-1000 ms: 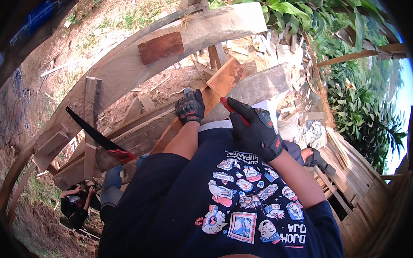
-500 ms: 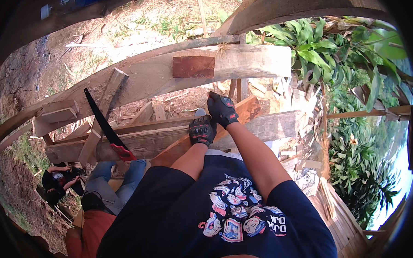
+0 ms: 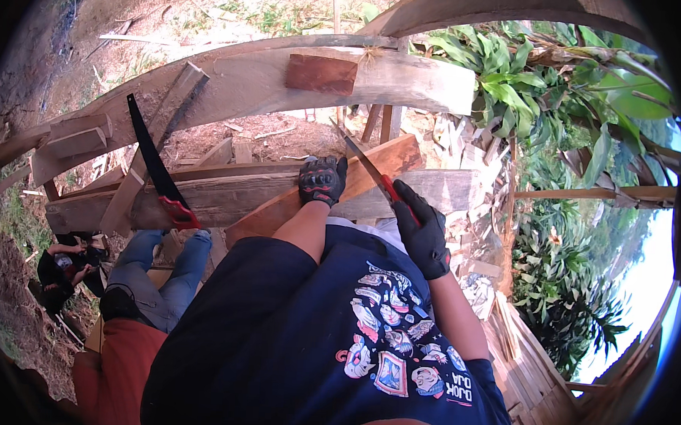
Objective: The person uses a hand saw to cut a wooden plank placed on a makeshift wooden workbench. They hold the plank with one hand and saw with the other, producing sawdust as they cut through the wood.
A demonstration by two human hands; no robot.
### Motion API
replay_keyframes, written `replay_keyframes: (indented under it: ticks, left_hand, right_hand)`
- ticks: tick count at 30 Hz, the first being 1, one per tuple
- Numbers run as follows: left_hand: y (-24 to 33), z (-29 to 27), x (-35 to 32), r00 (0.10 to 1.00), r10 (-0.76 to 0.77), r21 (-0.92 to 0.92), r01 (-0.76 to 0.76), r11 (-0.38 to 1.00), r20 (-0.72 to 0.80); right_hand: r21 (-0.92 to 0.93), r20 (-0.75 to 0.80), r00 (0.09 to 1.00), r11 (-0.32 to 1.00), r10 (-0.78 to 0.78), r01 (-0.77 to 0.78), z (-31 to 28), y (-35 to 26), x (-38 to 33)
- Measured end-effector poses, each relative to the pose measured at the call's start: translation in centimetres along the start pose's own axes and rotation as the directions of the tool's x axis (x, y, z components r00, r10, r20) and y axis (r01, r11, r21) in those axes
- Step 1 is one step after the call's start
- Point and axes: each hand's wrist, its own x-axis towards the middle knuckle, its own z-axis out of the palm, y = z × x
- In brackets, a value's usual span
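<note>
My gloved left hand [image 3: 321,181] is closed over a reddish-brown board [image 3: 276,207], which lies slantwise across a weathered grey beam [image 3: 238,197]. In my gloved right hand [image 3: 422,227] is the red handle of a handsaw [image 3: 367,165]. The saw's blade points up and left, across the upper right part of the board. I cannot tell whether its teeth touch the wood. Farther left, a second handsaw [image 3: 154,162] with a black blade and red handle leans over the beams, out of my hands.
A broad pale beam [image 3: 247,91] runs across the far side, with a short reddish block [image 3: 321,74] on top. A person in a red shirt [image 3: 125,363] is close on my left, and another person [image 3: 64,273] is beyond. Wood scraps [image 3: 465,153] and leafy plants [image 3: 513,83] are on the right.
My right hand has moved from the board's far side back toward me, and a handsaw now shows in it. The left hand still rests on the board.
</note>
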Motion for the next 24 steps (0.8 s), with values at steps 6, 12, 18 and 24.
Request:
replay_keyframes:
  ticks: [6,12,18,24]
  left_hand:
    - [0.2,-0.5,-0.1,0.999,0.006,0.03,-0.007,1.0,0.049]
    - [-0.1,0.2,-0.2,0.998,0.025,0.023,-0.024,0.999,-0.052]
    - [-0.2,0.5,-0.2,1.0,0.002,0.001,-0.002,1.0,-0.005]
    - [-0.4,0.1,-0.2,1.0,-0.017,0.004,0.017,1.0,0.004]
  right_hand:
    - [0.002,-0.072,0.988,0.991,0.133,-0.133,-4.0,-3.3,-8.5]
    - [-0.027,-0.035,0.981,0.981,0.191,-0.192,-7.7,-5.1,-12.4]
    - [-0.104,-0.009,0.979,0.974,0.204,-0.204,-9.3,-7.0,-14.6]
    - [-0.138,0.011,0.99,0.981,0.142,-0.139,-10.0,-7.7,-13.0]
